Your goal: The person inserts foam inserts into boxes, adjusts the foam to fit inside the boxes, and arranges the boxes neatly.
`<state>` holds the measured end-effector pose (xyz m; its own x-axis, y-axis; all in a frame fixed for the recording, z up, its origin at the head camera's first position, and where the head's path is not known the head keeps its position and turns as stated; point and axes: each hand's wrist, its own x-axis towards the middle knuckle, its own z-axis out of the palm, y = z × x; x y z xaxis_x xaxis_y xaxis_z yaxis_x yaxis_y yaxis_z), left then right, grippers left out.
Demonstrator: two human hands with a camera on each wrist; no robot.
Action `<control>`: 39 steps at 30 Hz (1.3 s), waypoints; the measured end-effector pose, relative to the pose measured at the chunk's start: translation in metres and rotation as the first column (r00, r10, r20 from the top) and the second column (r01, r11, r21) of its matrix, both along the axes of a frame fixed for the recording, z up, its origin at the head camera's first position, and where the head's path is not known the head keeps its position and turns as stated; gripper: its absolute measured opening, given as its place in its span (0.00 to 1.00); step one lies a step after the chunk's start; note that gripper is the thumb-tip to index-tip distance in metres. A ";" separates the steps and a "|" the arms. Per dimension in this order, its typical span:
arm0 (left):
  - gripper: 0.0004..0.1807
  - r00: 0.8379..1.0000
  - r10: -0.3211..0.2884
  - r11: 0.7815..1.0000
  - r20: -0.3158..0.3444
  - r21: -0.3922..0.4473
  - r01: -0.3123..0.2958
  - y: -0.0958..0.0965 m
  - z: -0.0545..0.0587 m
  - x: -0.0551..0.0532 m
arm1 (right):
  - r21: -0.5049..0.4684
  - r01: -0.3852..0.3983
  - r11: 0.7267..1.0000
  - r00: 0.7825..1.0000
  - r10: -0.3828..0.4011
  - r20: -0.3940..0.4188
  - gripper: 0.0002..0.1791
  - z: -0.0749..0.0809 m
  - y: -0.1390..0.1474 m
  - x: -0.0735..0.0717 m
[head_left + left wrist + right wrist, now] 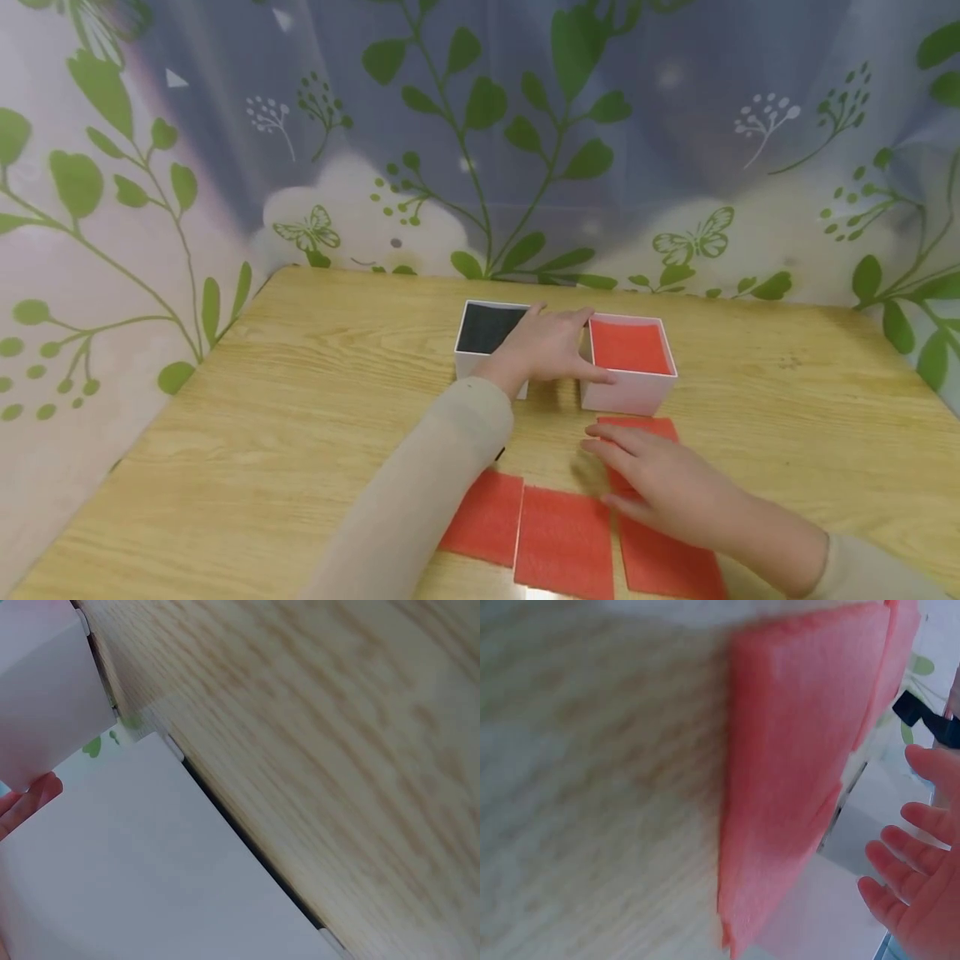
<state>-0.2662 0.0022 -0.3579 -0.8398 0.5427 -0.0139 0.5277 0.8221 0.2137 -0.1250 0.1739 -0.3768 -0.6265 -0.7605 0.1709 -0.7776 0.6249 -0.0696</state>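
Two white boxes stand side by side on the table: one holds black sheets (491, 328), the other red sheets (628, 347). My left hand (546, 343) reaches over the gap between them. It holds the left side of the red-filled box (628, 392), thumb along its front wall and a finger at its back left corner. Another finger lies by the rim of the black-filled box (471, 364). Below, my right hand (663, 483) hovers with loose, spread fingers over a red felt sheet (663, 557). Nothing is in that palm (930, 900) in the right wrist view.
Two more red felt sheets, one on the left (483, 518) and one in the middle (566, 537), lie in a row near the front of the wooden table (262, 433). A leaf-patterned curtain (525, 167) hangs behind the table's back edge.
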 end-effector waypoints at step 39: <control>0.57 1.000 -0.008 1.000 0.027 0.018 0.007 0.001 0.000 -0.001 | 0.147 -0.071 0.987 0.900 0.000 0.437 0.42 -0.008 -0.026 0.039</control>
